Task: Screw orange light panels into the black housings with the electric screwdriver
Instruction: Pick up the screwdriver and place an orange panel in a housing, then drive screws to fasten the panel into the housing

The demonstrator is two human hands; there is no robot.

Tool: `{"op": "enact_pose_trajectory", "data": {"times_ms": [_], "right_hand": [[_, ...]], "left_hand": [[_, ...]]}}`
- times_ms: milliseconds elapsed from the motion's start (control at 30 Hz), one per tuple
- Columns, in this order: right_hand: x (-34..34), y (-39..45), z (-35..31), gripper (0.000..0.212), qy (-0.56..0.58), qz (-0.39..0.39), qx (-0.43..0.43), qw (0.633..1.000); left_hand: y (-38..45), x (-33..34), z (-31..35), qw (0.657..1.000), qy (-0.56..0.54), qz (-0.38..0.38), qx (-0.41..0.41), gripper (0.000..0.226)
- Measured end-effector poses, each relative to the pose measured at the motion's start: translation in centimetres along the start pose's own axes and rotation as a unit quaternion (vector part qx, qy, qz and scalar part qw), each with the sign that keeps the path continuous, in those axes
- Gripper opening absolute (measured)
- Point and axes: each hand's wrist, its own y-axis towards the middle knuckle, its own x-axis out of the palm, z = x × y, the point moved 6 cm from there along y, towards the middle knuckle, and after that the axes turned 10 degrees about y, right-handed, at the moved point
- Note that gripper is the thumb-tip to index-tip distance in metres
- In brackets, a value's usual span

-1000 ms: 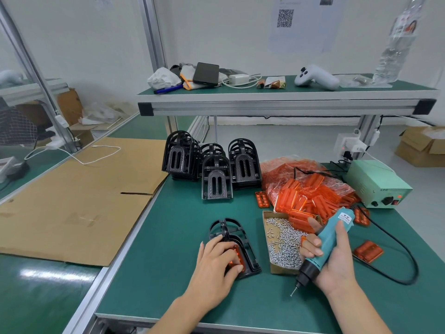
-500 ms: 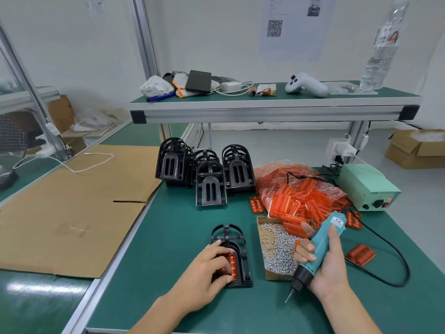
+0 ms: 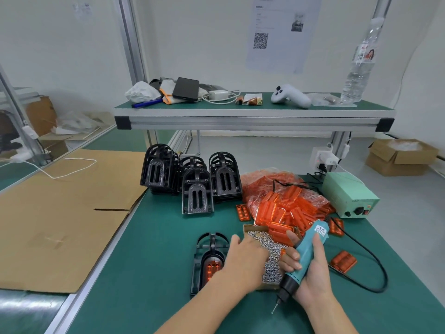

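A black housing (image 3: 207,247) lies flat on the green mat with an orange light panel (image 3: 212,270) seated in it. My left hand (image 3: 245,261) reaches over the small cardboard tray of screws (image 3: 258,233), its fingertips down among the screws; what they hold is hidden. My right hand (image 3: 310,273) grips the teal electric screwdriver (image 3: 307,254), bit pointing down-left just above the mat. Behind the tray sits a bag of orange panels (image 3: 284,203).
Stacks of black housings (image 3: 197,184) stand at the back of the mat. A pale green power supply (image 3: 350,194) sits at right, its black cable looping beside loose orange panels (image 3: 343,261). Flat cardboard (image 3: 60,213) covers the left table. A shelf (image 3: 252,114) overhangs.
My left hand left the housing and moved right onto the screw tray. The right hand and screwdriver stayed roughly in place. The camera tilted up slightly.
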Motion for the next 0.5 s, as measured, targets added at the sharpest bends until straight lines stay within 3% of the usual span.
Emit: {"op": "enact_pose_trajectory", "data": {"times_ms": [100,200,400,467,500], "right_hand": [[-0.1,0.0,-0.1,0.06,0.001,-0.001,0.0,1.0],[0.0,0.0,0.0,0.06,-0.003,-0.004,-0.002,1.0],[0.0,0.2,0.0,0.06,-0.008,-0.005,0.003,1.0],[0.1,0.2,0.0,0.06,-0.009,-0.006,0.003,1.0],[0.1,0.1,0.0,0.06,-0.009,-0.006,0.002,1.0]], "left_hand": [[1.4,0.9,1.6,0.989,0.129,-0.068,0.012,0.016],[1.4,1.2,1.2,0.993,0.11,-0.038,-0.001,0.011],[0.4,1.6,-0.3,0.996,-0.048,0.065,-0.035,0.016],[-0.4,1.2,-0.7,0.978,-0.174,0.098,-0.068,0.01],[-1.0,1.1,-1.2,0.952,-0.27,0.105,-0.101,0.008]]}}
